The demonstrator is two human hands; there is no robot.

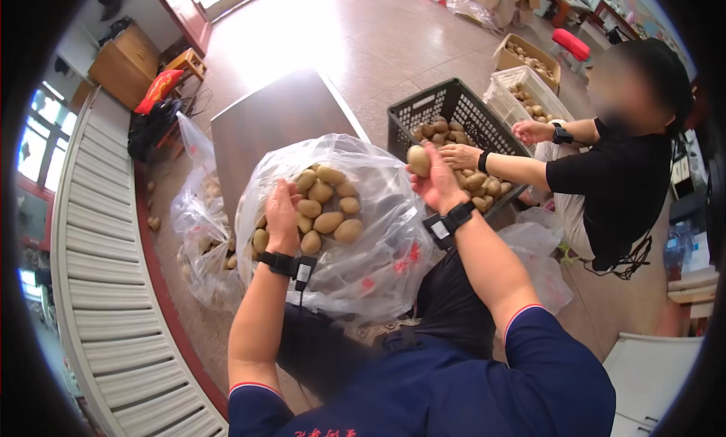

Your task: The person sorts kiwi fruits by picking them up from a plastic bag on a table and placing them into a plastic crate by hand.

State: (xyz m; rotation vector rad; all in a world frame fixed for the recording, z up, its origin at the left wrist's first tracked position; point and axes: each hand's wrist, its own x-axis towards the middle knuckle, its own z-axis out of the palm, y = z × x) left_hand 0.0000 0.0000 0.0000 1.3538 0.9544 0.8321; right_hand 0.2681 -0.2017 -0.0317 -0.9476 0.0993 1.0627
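Note:
In my right hand [439,184] is a pale brown potato [418,159], held beside the near left side of a dark plastic crate [398,123]. My left hand [281,216] rests at the left part of a clear plastic bag [382,274], its fingers stretched upward and nothing visible in them. Several potatoes [327,222] lie inside the wide-mouthed bag in front of me. More potatoes [476,182] fill the crate, where a co-worker's hand [459,156] reaches in. The co-worker's other hand [532,131] is raised above the crate's right edge.
A dark-topped low table [283,116] stands behind the bag. Another bag of potatoes [203,240] slumps at the left, near a long white radiator [113,271]. A white crate [495,97] and a cardboard box [556,74] stand beyond. The co-worker [616,172] sits at the right.

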